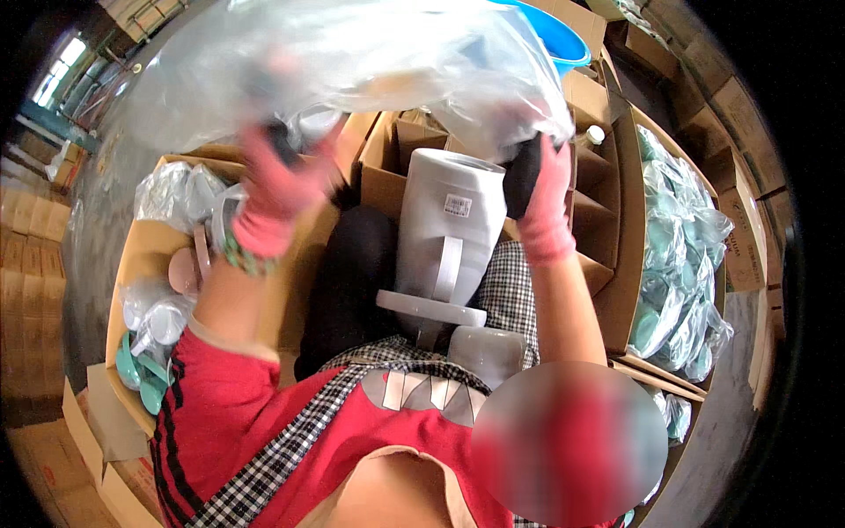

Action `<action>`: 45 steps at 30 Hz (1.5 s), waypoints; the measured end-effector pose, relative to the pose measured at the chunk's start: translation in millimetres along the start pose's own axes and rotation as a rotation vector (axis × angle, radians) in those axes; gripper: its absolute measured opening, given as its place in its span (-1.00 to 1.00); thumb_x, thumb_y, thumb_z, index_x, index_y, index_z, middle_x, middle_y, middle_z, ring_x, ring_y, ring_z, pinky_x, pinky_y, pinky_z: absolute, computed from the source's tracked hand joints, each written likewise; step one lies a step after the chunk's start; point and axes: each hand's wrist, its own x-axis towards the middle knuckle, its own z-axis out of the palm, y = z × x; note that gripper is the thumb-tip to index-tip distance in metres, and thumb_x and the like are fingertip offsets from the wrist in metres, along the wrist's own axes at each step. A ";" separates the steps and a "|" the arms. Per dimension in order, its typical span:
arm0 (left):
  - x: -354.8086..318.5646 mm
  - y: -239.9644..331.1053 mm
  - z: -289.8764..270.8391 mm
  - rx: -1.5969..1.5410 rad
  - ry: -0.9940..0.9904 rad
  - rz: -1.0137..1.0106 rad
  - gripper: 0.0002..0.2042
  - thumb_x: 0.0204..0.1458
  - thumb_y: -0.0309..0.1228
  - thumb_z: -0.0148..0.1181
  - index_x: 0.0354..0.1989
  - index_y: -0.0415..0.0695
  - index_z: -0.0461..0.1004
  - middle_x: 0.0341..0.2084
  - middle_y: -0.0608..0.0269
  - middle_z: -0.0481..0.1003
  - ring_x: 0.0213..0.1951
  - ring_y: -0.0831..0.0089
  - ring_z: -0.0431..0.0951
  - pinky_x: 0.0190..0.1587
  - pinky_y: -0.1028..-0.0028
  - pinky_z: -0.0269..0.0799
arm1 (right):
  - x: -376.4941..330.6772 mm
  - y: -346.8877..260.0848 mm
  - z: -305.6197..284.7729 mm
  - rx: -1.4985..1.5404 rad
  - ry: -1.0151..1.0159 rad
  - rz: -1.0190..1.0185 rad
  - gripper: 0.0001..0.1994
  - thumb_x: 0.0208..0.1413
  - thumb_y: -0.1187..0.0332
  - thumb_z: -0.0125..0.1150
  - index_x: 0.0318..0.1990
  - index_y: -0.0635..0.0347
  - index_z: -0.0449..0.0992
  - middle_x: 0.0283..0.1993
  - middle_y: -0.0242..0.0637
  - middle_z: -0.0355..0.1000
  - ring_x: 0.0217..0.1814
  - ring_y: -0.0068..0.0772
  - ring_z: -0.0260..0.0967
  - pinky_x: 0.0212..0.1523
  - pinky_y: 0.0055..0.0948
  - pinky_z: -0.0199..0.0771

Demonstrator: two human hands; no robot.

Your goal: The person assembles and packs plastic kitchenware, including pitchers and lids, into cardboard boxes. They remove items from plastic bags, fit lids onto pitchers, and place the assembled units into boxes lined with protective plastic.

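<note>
Both gloved hands, the left hand (277, 189) and the right hand (544, 207), grip a clear plastic bag (352, 70) held open above the grey jug (449, 233); the jug appears not yet bagged.

Blue tub (554, 35) sits up at one o'clock, bagged teal lids (678, 264) fill the three o'clock carton, stacked cartons (31, 264) at nine.

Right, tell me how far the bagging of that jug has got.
Done: bagged pieces fill the cardboard box at right. In hand: left hand and right hand, both in pink gloves, hold a clear plastic bag open above the grey plastic jug. Left: the jug is not yet inside.
</note>
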 end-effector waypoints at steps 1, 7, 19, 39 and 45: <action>-10.7 -0.2 7.3 0.257 -0.248 0.298 -0.22 -0.26 -0.27 0.25 0.09 -0.25 -0.10 -0.01 -0.10 0.10 0.07 0.15 0.08 0.09 0.25 -0.02 | -10.6 -13.4 5.3 0.232 0.001 0.189 -0.78 -0.10 0.45 -0.02 -0.25 0.29 0.37 -0.33 -0.26 0.37 -0.32 -0.41 0.31 -0.33 -0.49 0.28; 14.5 -67.2 35.4 0.341 -0.241 -0.130 -0.30 -0.15 -0.15 0.08 0.11 -0.20 -0.09 0.05 0.05 0.07 0.09 0.20 0.04 0.11 0.26 -0.08 | -46.6 -88.4 -14.0 -0.029 -0.939 0.160 -0.70 -0.18 0.25 0.18 -0.32 0.28 0.40 -0.46 -0.16 0.35 -0.30 -0.40 0.32 -0.26 -0.50 0.27; -31.0 -201.4 63.1 0.579 -0.820 -0.620 -0.48 0.00 -0.17 -0.13 0.09 -0.17 0.01 0.07 0.18 0.07 0.11 0.33 0.03 0.13 0.36 -0.12 | 34.2 112.9 -66.1 -1.367 -0.628 -0.056 -0.80 -0.06 0.24 -0.03 -0.42 0.18 0.40 -0.36 -0.13 0.37 -0.13 -0.15 0.24 -0.16 -0.22 0.24; -156.0 11.5 -10.7 0.548 -1.249 0.038 -0.58 -0.17 -0.37 -0.08 -0.05 -0.15 0.21 -0.10 0.05 0.24 0.00 0.20 0.17 0.07 0.14 -0.08 | -53.5 -33.9 -52.2 -0.796 -0.747 -0.122 -0.60 -0.39 0.53 0.13 -0.22 0.22 0.36 -0.16 -0.10 0.27 -0.09 -0.09 0.20 -0.05 -0.30 0.19; -161.2 20.8 -21.0 0.498 -1.273 -0.133 -0.60 -0.23 -0.41 0.00 -0.12 -0.21 0.24 -0.15 0.03 0.26 -0.05 0.18 0.22 0.07 0.19 -0.03 | -88.0 10.1 18.5 -0.693 -1.261 -0.989 -0.82 -0.23 0.35 -0.07 -0.40 0.12 0.37 -0.29 -0.28 0.25 -0.16 -0.23 0.16 -0.16 -0.26 0.19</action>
